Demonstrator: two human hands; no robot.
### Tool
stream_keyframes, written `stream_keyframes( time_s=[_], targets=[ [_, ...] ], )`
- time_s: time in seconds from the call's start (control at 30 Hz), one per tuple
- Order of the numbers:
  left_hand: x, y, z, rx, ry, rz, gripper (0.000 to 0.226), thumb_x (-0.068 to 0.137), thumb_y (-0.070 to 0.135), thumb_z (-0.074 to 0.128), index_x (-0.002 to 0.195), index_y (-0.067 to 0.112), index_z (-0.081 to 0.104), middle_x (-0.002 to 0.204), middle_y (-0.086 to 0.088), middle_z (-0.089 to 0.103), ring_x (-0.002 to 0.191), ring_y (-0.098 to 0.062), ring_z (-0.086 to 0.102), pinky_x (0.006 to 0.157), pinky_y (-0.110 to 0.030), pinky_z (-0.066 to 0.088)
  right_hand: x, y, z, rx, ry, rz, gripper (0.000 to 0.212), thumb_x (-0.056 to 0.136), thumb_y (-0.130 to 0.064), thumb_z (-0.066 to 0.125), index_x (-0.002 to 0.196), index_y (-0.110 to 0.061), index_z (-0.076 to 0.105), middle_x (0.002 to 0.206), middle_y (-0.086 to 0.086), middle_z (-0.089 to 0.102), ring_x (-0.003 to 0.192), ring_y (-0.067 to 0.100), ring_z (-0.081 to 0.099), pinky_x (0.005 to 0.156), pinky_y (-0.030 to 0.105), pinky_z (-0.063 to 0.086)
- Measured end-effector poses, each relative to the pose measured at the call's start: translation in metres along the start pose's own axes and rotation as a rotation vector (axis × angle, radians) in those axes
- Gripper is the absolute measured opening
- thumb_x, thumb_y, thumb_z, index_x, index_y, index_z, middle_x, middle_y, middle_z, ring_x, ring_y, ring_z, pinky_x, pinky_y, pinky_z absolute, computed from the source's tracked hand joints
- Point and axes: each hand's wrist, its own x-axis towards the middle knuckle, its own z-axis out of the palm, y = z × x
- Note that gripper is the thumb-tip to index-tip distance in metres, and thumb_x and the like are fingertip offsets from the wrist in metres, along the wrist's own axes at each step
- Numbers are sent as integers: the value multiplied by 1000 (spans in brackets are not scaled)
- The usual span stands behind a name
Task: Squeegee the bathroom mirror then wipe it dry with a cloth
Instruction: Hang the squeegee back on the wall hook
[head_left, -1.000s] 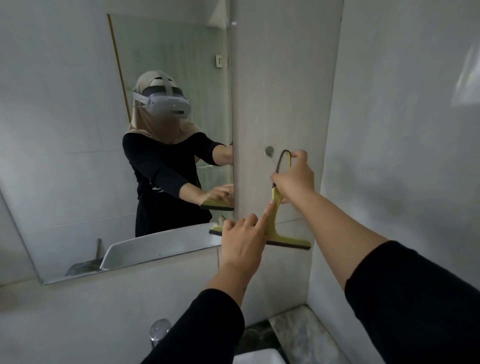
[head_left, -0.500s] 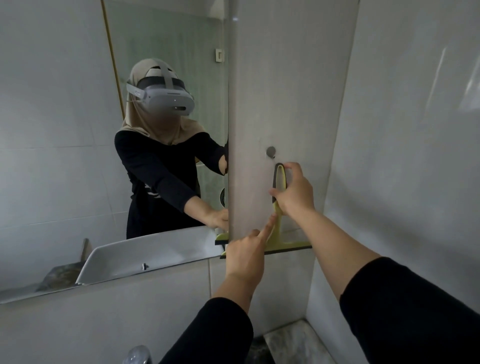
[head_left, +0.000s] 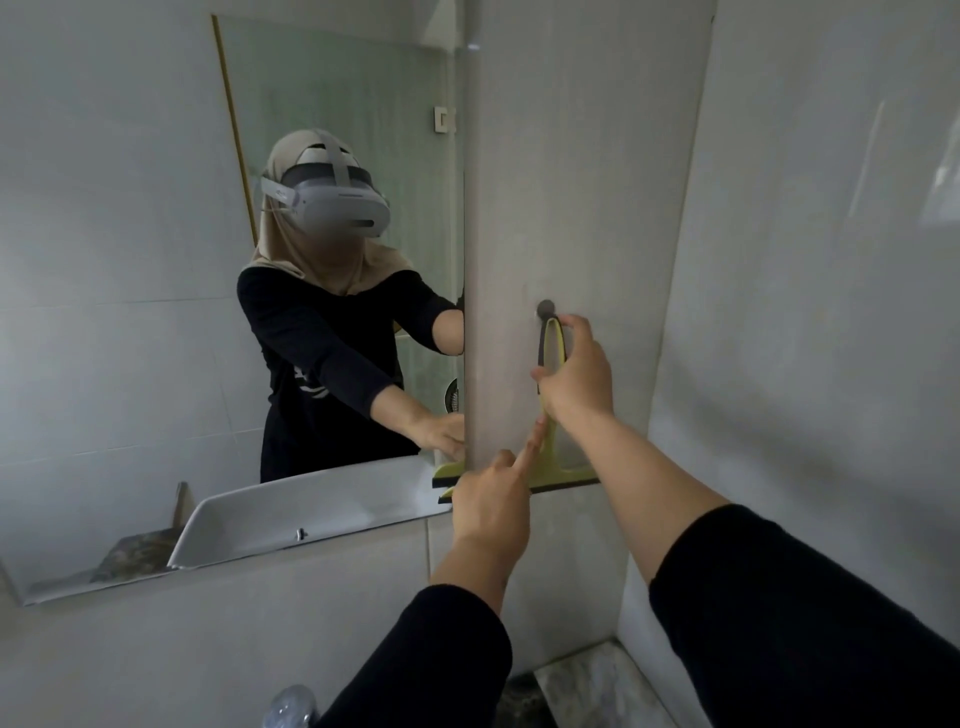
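A yellow-green squeegee (head_left: 550, 457) with a dark blade hangs upright against the tiled wall just right of the mirror (head_left: 130, 312). Its looped handle top sits right below a small round wall hook (head_left: 545, 308). My right hand (head_left: 576, 379) is shut on the squeegee's handle. My left hand (head_left: 493, 499) is below it, index finger stretched up and touching the squeegee's stem near the blade. The mirror shows a person with a headset, reaching towards the same spot. No cloth is in view.
A white basin is reflected in the mirror's lower part (head_left: 311, 514). A chrome tap (head_left: 288, 706) pokes up at the bottom edge. A marbled counter (head_left: 587, 680) meets the side wall (head_left: 831, 312) at the right, forming a tight corner.
The squeegee has come down from the hook's height to a spot just below it, both hands moving with it. My view has shifted a little closer and left.
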Motion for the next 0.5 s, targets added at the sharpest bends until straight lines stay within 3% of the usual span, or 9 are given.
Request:
stream_keyframes(
  time_s=[0.13, 0.27, 0.33, 0.43, 0.5],
  targets=[
    [5, 0, -5, -53, -58, 10, 89, 93, 13, 48, 145, 42, -17, 115, -4, 54, 82, -30, 61, 58, -36, 41, 1, 3, -5, -38, -36, -2, 61, 86, -13, 67, 137, -30, 37, 122, 12, 50, 110, 31, 53, 83, 28, 39],
    [-2, -13, -19, -179, -52, 55, 80, 93, 16, 47, 149, 39, -5, 126, -1, 53, 101, -30, 59, 71, -40, 48, -16, -2, -14, -253, -94, 82, 69, 86, -14, 66, 141, -24, 26, 131, 14, 42, 119, 36, 44, 91, 41, 43],
    [-8, -28, -32, -260, -32, 62, 70, 92, 16, 47, 149, 37, 13, 130, 3, 53, 111, -25, 56, 81, -41, 52, -32, -13, -14, -393, -135, 119, 61, 87, -12, 61, 138, -17, 28, 134, 15, 37, 122, 37, 39, 91, 43, 42],
    [-21, -59, -64, -282, -47, 59, 45, 91, 17, 47, 134, 31, 49, 122, 3, 62, 113, -20, 57, 87, -38, 50, -57, -39, -8, -553, -236, 60, 52, 87, -12, 55, 135, -14, 35, 134, 14, 37, 123, 36, 38, 93, 44, 42],
    [-33, -86, -89, -246, -133, 11, 37, 92, 17, 46, 126, 27, 57, 119, 0, 65, 110, -22, 59, 88, -36, 50, -72, -62, 4, -625, -334, 2, 48, 85, -15, 54, 132, -15, 43, 131, 13, 44, 121, 35, 44, 93, 41, 44]
  ],
)
